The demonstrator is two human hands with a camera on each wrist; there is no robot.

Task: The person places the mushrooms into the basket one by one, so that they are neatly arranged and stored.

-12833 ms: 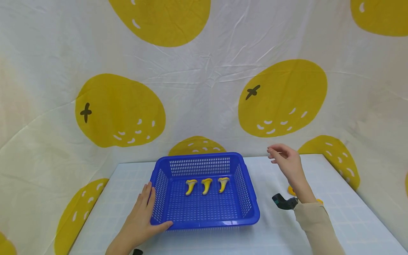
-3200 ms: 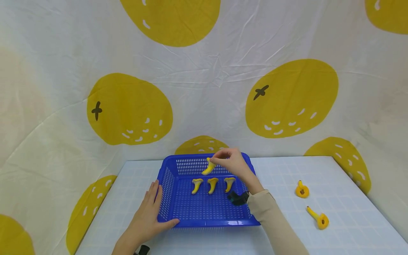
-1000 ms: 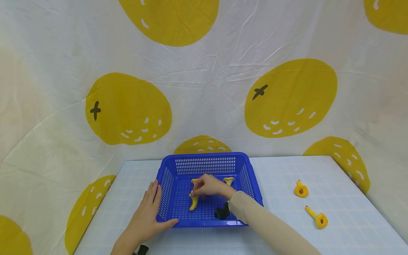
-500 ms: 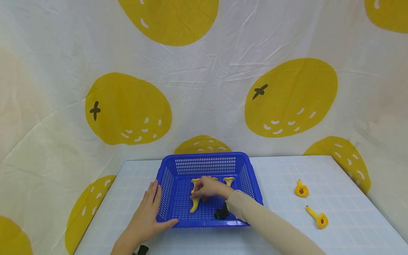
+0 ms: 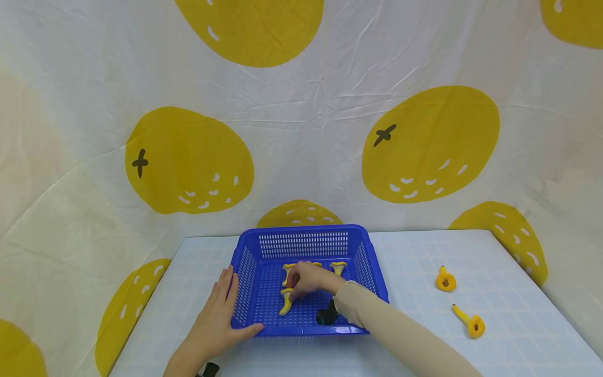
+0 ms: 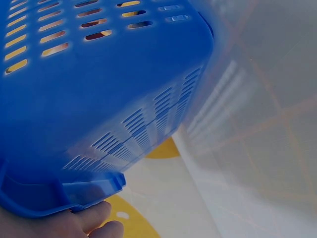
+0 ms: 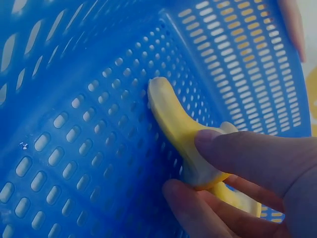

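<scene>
In the head view, my right hand [image 5: 308, 278] is down inside the blue plastic basket [image 5: 301, 331], at a yellow chanterelle mushroom [image 5: 285, 305] near the floor. The right wrist view has the thumb on that mushroom [image 7: 173, 116] and fingertips on its other side, by the cap. Behind it lies a row of three similar mushrooms: the left one [image 5: 286, 268] and the right one [image 5: 338, 266] show partly, the middle one is mostly covered by the hand. My left hand [image 5: 214, 314] rests with straight fingers along the basket's left side, thumb over the front rim.
Two more yellow mushrooms lie on the table to the right, a farther one [image 5: 445, 281] and a nearer one [image 5: 472, 322]. A patterned cloth [image 5: 311, 157] hangs behind the table [image 5: 410, 335]. A black wrist device [image 5: 327, 314] hangs below my right wrist, inside the basket.
My right hand carried a fourth mushroom from above the basket down in front of the row's left end. In the last half second its fingers shifted right, baring the cap. The left hand stays put.
</scene>
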